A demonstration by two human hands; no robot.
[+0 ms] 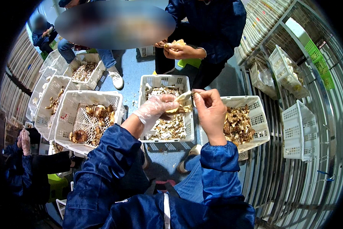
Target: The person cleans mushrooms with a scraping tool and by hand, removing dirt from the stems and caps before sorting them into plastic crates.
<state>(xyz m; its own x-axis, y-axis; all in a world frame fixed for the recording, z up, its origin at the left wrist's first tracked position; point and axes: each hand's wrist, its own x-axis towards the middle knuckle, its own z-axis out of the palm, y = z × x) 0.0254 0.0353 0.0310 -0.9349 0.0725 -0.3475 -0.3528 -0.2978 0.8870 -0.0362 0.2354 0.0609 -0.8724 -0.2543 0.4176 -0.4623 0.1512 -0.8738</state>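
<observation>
My left hand [154,110], in a clear plastic glove, is closed around a pale mushroom [183,100] with a yellowish-brown underside. The mushroom's stem end points toward my right hand [210,110], which is bare and pinched by that end. Something small and dark shows at its fingertips, too small to name. Both hands are above a white perforated crate [191,129] of pale mushroom trimmings [167,128]. To the right, a white crate [260,114] holds brown mushrooms [240,126]. On the left, another white crate [68,114] contains several larger brown mushrooms [99,111].
More crates [51,110] crowd the left side. A person [213,30] sits opposite, holding a yellowish piece; other people sit at the left. Metal racks [270,30] with white crates [300,133] line the right. Trimmings litter the blue floor [131,72].
</observation>
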